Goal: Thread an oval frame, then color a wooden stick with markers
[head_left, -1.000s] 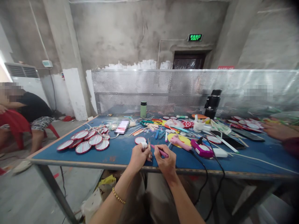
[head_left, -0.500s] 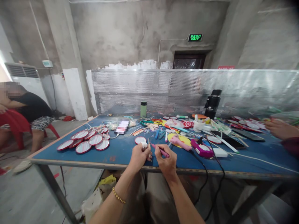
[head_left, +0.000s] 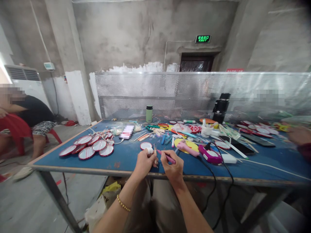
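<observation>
From my remote seat I see both hands at work just above the near edge of the blue-topped table [head_left: 126, 163]. The left hand [head_left: 145, 160] is closed in a pinch, fingers curled, and has hold of a narrow pale stick [head_left: 155, 149], probably wooden, which stands nearly upright between the hands. Something white [head_left: 149, 150] sits at that hand's fingers; whether it is a wrap or a separate piece, I can't tell. The right hand [head_left: 174, 164] is folded in a writing grip around a pink-purple pen [head_left: 170, 159], its tip pointing at the stick and just beside it; I can't make out whether they touch.

I'd judge the stick light, stiff and dry, not slippery, but thin enough to snap or twist if pushed sideways, so I'd pinch it low between thumb and forefinger and leave the upper part bare. The pen looks light and rigid with a smooth barrel, best held close to its tip.

A red-rimmed round mirror [head_left: 146, 146] lies just beyond the left hand; I'd treat it as fragile and take it by the rim. A pink corded tool [head_left: 189, 148] lies to the right, over a yellow oval sheet [head_left: 179, 143]
</observation>
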Available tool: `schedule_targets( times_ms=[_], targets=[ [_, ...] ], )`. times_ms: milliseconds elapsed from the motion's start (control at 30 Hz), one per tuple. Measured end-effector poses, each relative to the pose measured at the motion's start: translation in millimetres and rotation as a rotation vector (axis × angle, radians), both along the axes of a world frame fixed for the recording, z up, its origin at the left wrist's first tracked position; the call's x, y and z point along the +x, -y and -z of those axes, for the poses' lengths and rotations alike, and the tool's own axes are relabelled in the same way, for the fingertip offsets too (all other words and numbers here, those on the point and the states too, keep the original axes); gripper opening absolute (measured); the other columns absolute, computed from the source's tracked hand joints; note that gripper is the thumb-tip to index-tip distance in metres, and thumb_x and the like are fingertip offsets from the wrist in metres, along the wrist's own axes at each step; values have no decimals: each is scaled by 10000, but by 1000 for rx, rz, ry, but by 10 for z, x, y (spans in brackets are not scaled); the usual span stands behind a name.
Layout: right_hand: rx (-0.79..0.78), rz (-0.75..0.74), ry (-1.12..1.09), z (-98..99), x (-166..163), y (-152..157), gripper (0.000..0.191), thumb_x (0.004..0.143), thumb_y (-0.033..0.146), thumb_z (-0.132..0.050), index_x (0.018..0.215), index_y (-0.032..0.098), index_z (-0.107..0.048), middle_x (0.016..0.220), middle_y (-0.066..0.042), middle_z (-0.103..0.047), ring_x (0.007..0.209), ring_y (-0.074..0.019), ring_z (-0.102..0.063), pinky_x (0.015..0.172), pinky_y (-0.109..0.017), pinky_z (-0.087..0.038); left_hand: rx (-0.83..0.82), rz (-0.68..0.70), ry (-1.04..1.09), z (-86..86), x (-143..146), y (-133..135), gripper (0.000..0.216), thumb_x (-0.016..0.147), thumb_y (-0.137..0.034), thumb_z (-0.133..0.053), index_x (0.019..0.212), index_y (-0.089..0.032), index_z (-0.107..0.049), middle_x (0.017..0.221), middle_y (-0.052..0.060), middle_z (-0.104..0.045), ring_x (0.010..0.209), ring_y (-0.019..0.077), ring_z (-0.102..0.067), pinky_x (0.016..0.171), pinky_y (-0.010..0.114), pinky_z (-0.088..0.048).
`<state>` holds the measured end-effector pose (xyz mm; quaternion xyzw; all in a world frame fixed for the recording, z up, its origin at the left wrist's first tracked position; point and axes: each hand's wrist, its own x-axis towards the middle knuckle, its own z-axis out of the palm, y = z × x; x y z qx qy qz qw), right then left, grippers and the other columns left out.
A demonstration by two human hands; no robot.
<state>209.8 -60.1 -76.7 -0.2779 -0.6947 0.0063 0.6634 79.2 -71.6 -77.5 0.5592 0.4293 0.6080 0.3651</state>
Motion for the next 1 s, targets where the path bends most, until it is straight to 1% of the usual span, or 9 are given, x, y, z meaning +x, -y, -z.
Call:
schedule_targets(
  times_ms=[267, 600, 733, 1000],
  targets=[
    [-9, -2, 0, -1, 0, 15, 157, 911, 218, -578, 774, 181, -644, 665, 1, -679, 559, -109, -619, 595, -194, -508, -10, -4, 5, -2, 9, 0, 142, 747, -286, -607, 657, -184, -567, 518, -25, -615, 405, 118, -564, 445, 213, -451],
    [-23, 2, 2, 7, 1, 11, 163, 909, 229, -569, 771, 190, -645, 667, -3, -682, 563, -119, -621, 596, -214, -509, -14, -4, 15, -14, 9, 8, 168, 749, -315, -627, 658, -187, -568, 516, -28, -614, 415, 122, -566, 458, 221, -461],
    [-23, -24, 26, 8, 3, 26, 166, 912, 221, -564, 767, 191, -641, 643, 1, -672, 538, -114, -602, 580, -211, -502, -13, -15, 16, -19, 11, 9, 190, 750, -336, -638, 652, -192, -563, 505, -35, -602, 413, 123, -564, 457, 221, -458],
    [-22, -58, 61, -17, 11, 42, 164, 914, 211, -562, 777, 186, -649, 665, 6, -665, 560, -106, -601, 593, -201, -496, -2, -25, -3, -25, 7, 20, 183, 750, -298, -623, 624, -196, -539, 478, -45, -570, 407, 124, -560, 448, 214, -435]
  ],
)
